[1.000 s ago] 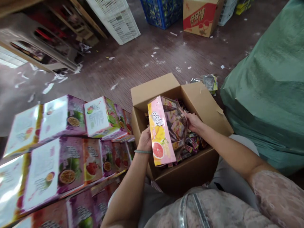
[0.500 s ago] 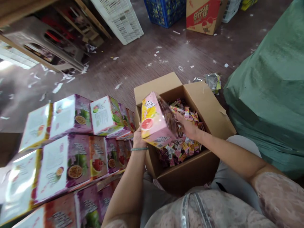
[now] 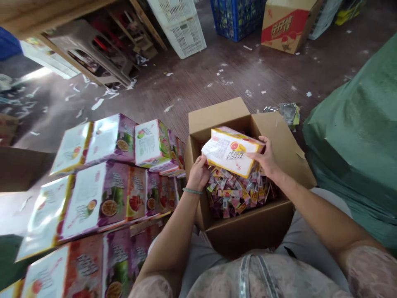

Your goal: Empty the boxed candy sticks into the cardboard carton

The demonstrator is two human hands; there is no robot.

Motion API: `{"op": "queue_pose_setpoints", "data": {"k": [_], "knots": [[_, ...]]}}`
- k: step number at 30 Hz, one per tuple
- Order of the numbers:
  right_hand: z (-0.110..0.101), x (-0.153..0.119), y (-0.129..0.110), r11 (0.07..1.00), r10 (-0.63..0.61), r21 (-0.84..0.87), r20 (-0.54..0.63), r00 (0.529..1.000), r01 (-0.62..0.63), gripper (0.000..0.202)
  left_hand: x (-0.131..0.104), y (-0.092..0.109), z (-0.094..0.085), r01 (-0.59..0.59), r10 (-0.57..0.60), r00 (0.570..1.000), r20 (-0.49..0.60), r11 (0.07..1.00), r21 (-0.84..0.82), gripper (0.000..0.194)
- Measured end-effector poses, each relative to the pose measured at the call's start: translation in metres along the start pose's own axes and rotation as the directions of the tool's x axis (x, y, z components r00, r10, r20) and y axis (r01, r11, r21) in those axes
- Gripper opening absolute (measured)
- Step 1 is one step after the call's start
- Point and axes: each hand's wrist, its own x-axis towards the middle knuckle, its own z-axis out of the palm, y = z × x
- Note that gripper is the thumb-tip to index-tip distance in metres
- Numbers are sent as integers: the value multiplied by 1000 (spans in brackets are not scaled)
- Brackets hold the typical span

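Note:
Over the open cardboard carton [image 3: 248,231] I hold a small printed box [image 3: 229,152], its white panel with yellow edges and a grapefruit picture turned up. My left hand [image 3: 199,174] pinches the box's left end, where a white flap sticks out. At the other end my right hand [image 3: 265,156] grips it, thumb on the white face and fingers round the far corner. Below the box, many small wrapped sachets [image 3: 235,192] fill the carton.
Rows of fruit-printed boxes [image 3: 83,194] stand stacked on my left. A large green sack [image 3: 356,136] bulges on the right. Farther off are white crates [image 3: 186,37], a blue crate [image 3: 237,18] and a red-printed carton [image 3: 288,27]. Paper scraps litter the floor.
The box has been turned from its pink and yellow side to its white panel and tipped flatter. My right hand has moved from its clear side to its right end. The view has shifted left.

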Motion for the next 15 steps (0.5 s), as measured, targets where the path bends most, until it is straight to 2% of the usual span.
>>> {"op": "queue_pose_setpoints", "data": {"k": [2,4,7,10,15], "knots": [[-8,4,-11,998,-45,43,90,995,41,101,-1,14,0,-28,29,999,-39,999,41,26],[-13,2,-19,998,-57,50,215,975,47,99,-5,27,2,-48,49,998,-33,999,11,44],[-19,1,-22,1000,-8,-9,339,941,12,112,-17,34,12,-82,85,995,58,995,-59,48],[-27,10,-20,994,-17,-100,297,955,49,129,-30,34,21,-118,126,985,119,990,-74,46],[-39,27,-20,986,-57,-137,243,968,92,137,-37,35,23,-126,136,968,211,990,-58,50]]}}
